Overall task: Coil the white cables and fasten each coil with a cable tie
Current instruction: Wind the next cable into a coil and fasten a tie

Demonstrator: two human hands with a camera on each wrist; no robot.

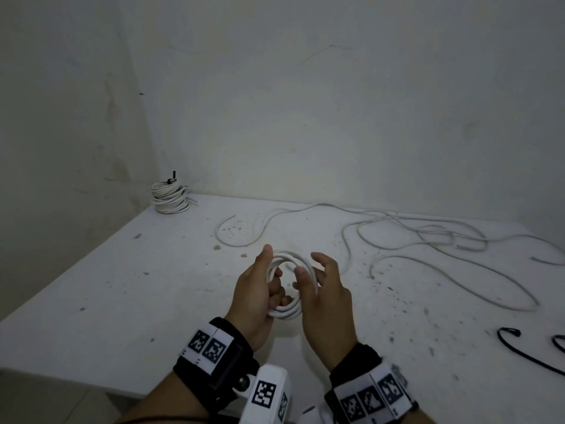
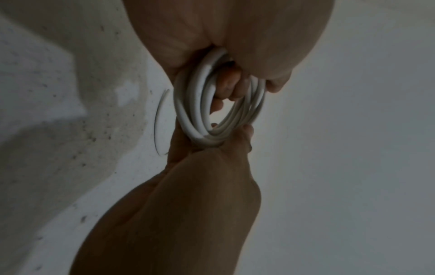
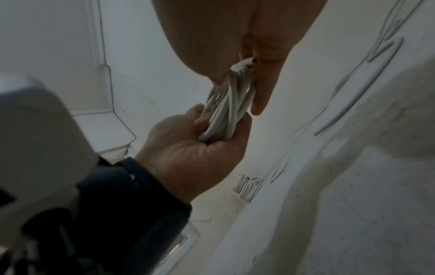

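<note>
A small coil of white cable (image 1: 289, 261) is held up over the white table (image 1: 122, 286) between both hands. My left hand (image 1: 260, 286) grips its left side, thumb up along the rim and fingers curled through the loop. My right hand (image 1: 324, 283) pinches the right side, thumb inside the ring and fingers outside. In the left wrist view the coil (image 2: 212, 111) shows several turns, with the right hand (image 2: 207, 176) gripping its lower end. The right wrist view has the coil (image 3: 228, 108) edge-on, a cut cable end (image 3: 252, 62) by my right fingers, and the left hand (image 3: 193, 148) below.
A stack of tied white coils (image 1: 169, 197) stands in the back left corner against the wall. Loose white cables (image 1: 428, 237) sprawl over the right half of the table. Black cable ties (image 1: 519, 350) lie near the right edge, and a bunch of cable ties (image 3: 247, 188) shows in the right wrist view.
</note>
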